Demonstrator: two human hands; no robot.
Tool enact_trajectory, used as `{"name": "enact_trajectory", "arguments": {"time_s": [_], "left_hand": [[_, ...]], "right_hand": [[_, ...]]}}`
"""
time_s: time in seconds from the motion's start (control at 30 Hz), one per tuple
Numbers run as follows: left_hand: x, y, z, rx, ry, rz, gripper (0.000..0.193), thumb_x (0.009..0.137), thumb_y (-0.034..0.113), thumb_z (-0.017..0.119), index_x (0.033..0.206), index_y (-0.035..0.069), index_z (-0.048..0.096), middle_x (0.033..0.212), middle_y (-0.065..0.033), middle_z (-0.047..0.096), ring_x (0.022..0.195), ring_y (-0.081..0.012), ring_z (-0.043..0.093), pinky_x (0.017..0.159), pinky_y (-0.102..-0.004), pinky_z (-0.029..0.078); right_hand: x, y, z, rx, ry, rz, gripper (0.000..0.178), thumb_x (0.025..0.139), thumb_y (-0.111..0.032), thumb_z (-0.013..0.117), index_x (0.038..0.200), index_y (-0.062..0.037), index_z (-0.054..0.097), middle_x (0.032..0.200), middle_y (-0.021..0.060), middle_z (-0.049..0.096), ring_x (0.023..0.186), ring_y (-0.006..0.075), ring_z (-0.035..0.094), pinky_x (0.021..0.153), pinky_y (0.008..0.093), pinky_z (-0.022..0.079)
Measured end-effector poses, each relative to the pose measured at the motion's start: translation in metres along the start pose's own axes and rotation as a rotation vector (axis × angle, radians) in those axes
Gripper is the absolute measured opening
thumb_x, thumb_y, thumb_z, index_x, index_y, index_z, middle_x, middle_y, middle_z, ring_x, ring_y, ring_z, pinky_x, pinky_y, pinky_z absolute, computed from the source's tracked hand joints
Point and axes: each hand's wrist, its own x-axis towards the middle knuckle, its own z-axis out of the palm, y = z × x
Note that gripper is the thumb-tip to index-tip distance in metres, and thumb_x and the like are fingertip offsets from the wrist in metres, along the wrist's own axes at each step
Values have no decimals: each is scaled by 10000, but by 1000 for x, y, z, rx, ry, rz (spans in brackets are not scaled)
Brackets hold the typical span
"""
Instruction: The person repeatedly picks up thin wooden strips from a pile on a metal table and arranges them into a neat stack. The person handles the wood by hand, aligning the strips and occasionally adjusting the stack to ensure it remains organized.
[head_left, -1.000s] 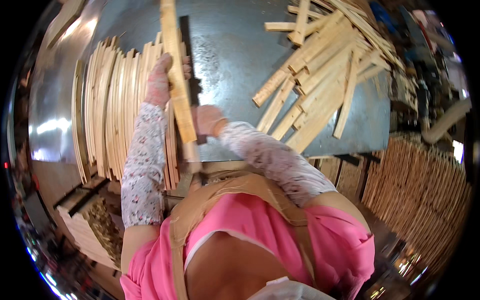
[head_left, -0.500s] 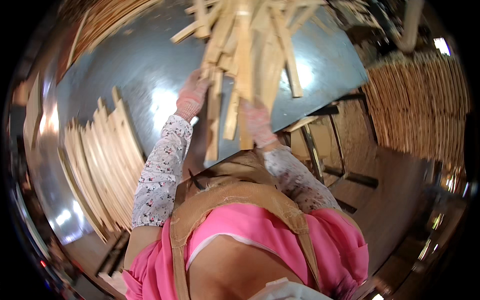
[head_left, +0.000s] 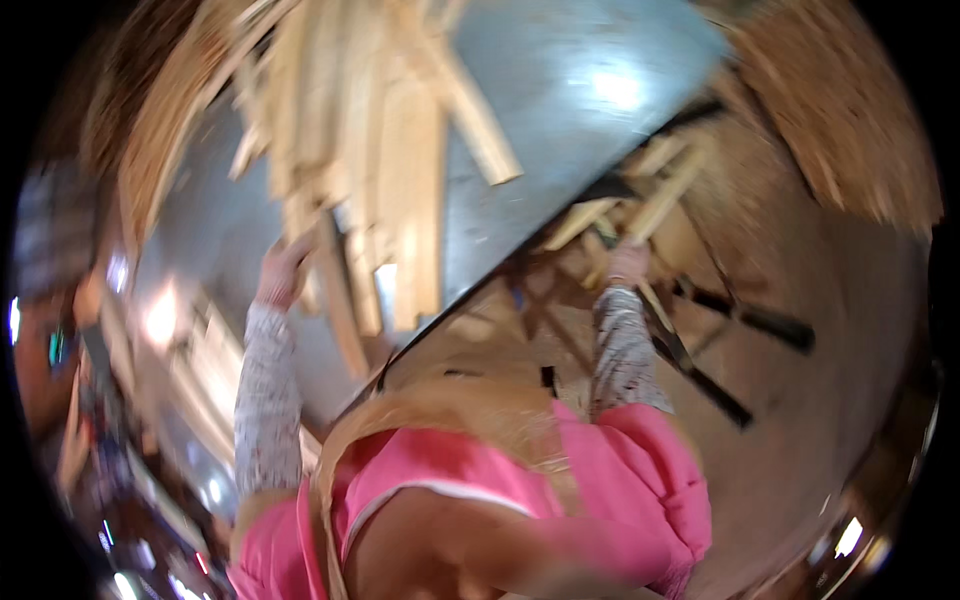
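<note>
My left hand (head_left: pixel 285 268), in a pinkish knit glove, is closed on the end of a wooden strip (head_left: pixel 342 300) at the near left of a loose pile. Under and beside it, pale wooden strips (head_left: pixel 412 190) lie fanned over the grey metal tabletop (head_left: pixel 570 130). Past the table's right edge, my gloved right hand (head_left: pixel 628 262) grips another wooden strip (head_left: pixel 672 190), which slants up and away. Motion blurs the fingers of both hands. Short wood pieces (head_left: pixel 580 222) show next to the right hand, below the tabletop.
A row of lighter strips (head_left: pixel 205 365) lies at the table's left. Large stacks of thin wood (head_left: pixel 835 120) stand at the far right and far left. Dark metal legs (head_left: pixel 760 322) of a stand jut out at the right, over the brown floor (head_left: pixel 800 400).
My right hand has left the pile and swung right, past the table edge, now with a strip in it. My left hand stays by the pile. The view has turned to the right.
</note>
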Motion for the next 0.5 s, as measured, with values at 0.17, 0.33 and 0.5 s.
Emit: {"name": "enact_trajectory", "arguments": {"time_s": [0.17, 0.33, 0.5], "left_hand": [[0, 63, 68, -280, -114, -110, 442, 1045, 241, 705, 1364, -58, 643, 1183, -136, 755, 984, -203, 765, 886, -356, 640], [-42, 26, 48, -338, -34, -92, 483, 1027, 220, 696, 1384, -95, 619, 1136, -154, 751, 929, -227, 765, 837, -368, 647], [-100, 4, 8, -201, -7, -114, 465, 1018, 165, 644, 1423, -58, 590, 1084, -129, 734, 883, -199, 736, 765, -335, 625]], "right_hand": [[37, -14, 45, -1, -288, -101, 534, 1114, -371, 496, 1391, 74, 594, 1388, 314, 679, 1290, 522, 630, 1076, 505, 513], [-8, -88, -7, -990, -837, -647, 457, 1062, -331, 563, 1320, 27, 682, 1279, 253, 747, 1263, 397, 694, 1066, 469, 548], [-60, -105, -39, -1181, -1444, -1505, 282, 879, -228, 672, 1099, -86, 777, 1104, 199, 784, 1034, 385, 756, 902, 495, 610]]}}
